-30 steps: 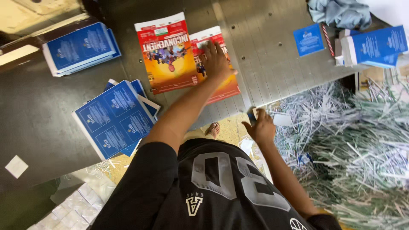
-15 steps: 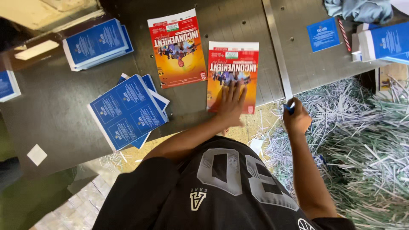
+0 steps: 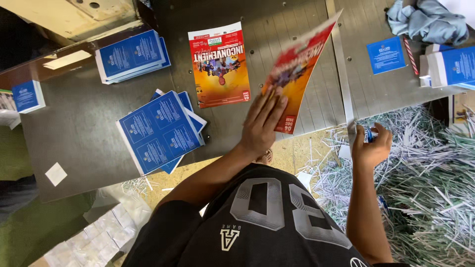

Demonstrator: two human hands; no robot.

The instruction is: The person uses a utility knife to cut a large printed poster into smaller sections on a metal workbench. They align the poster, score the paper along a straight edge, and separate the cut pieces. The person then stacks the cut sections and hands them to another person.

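Left hand (image 3: 264, 123) lifting the red-orange glossy printed flyer (image 3: 297, 69) off the grey metal table (image 3: 89, 123), fingers spread flat under its tilted near edge, right hand (image 3: 371, 146) curled around a small blue object at the table edge; next, firmer grip.

Left arm extends forward, left hand (image 3: 262, 123) flat with fingers spread and pointing up. Right hand (image 3: 371, 147) stays lower, fingers curled into a loose fist.
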